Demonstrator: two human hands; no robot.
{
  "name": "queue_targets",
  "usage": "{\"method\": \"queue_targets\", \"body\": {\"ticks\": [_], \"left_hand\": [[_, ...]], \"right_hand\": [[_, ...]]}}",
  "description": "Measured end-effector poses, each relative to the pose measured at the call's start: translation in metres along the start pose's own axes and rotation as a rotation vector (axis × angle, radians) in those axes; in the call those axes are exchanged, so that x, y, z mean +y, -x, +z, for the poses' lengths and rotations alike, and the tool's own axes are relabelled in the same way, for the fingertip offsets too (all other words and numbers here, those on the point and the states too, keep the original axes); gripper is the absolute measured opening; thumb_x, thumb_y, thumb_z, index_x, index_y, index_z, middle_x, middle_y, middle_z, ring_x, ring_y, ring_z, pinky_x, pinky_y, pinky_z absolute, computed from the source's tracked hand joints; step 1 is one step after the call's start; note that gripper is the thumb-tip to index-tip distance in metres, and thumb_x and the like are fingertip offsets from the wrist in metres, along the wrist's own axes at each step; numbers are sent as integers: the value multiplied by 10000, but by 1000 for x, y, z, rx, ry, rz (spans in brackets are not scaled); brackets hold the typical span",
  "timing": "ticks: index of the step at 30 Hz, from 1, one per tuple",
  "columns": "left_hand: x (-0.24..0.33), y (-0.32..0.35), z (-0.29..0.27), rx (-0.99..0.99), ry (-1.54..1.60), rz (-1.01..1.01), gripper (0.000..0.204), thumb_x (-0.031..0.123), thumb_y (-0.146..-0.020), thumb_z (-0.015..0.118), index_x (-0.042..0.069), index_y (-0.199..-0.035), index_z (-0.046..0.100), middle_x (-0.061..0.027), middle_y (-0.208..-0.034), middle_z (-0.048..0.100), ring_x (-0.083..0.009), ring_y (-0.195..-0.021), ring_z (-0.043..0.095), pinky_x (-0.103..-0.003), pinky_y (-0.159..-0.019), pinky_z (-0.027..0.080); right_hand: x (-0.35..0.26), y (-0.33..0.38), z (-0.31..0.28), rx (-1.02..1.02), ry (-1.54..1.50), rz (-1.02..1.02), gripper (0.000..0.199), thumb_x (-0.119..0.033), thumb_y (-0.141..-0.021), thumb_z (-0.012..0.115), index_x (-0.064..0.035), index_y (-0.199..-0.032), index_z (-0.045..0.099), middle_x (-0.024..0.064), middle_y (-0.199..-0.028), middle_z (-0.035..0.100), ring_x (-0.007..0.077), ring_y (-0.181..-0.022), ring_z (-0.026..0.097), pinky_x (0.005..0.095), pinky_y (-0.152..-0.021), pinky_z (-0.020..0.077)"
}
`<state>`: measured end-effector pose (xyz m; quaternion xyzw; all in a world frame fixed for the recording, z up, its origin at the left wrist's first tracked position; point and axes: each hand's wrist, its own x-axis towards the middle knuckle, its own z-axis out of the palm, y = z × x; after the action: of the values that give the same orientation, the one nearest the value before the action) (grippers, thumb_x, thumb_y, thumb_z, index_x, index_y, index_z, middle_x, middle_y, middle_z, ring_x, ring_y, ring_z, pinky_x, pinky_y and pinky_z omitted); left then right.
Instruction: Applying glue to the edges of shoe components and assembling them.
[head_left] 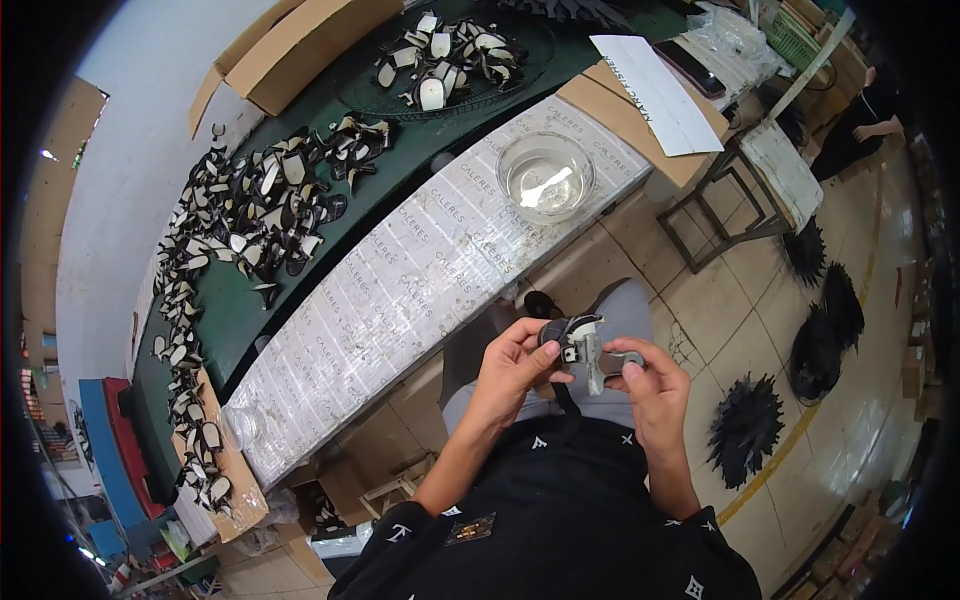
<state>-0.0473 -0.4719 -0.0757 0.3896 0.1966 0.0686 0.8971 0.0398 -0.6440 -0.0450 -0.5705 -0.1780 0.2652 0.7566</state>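
My left hand is closed around a black piece with a dangling strap, held above my lap. Its fingers and thumb cover part of it, so its exact kind is unclear. Against it, between both hands, stands a pale whitish-grey part. On the other side my right hand pinches a small grey piece with a rounded end between thumb and fingertips. Both hands are close together, away from the bench top.
A long bench under plastic-covered printed paper runs diagonally ahead, bearing a clear round bowl of liquid. Beyond it, a green table holds many black-and-cream curved pieces. A metal-framed stool and spiky black bundles stand on the tiled floor at right.
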Motion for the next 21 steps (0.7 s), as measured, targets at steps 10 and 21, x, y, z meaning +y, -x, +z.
{"method": "queue_targets", "body": {"ticks": [10,21], "left_hand": [[-1,3,-3,27,-41,11,246,82,-903,631,-2,-1116,538,-62,-1000,624,-113,-879,618,-292,-718,590],[-1,3,-2,21,-110,22,241,50,-881,652,-4,-1092,549,-62,-1007,624,-100,-855,619,-264,-719,581]], "right_hand": [[-6,-3,2,15,377,-225,243,5,-854,611,43,-1094,628,148,-1127,614,200,-970,619,267,-770,532],[-8,-8,9,-45,700,-434,276,49,-763,637,20,-1037,661,157,-1046,643,260,-921,640,316,-777,513]]}}
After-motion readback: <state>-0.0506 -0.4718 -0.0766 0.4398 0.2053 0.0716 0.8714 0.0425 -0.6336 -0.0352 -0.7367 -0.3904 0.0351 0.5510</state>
